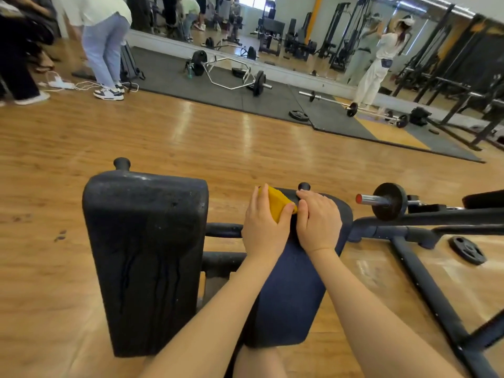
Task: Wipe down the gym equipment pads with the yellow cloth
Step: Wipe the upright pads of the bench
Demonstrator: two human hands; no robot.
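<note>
There is only 1 view, from a camera worn on the person's head, and it looks forward and down with a wide angle. The 2 black pads are close below it, the wooden floor stretches ahead, and a wall mirror stands far in front.

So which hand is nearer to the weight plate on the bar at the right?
Right. The right hand lies on the right pad, on the weight plate side; the left hand, holding the yellow cloth, is farther away.

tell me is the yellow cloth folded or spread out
Folded: the yellow cloth is a compact wedge gripped in the left hand.
</note>
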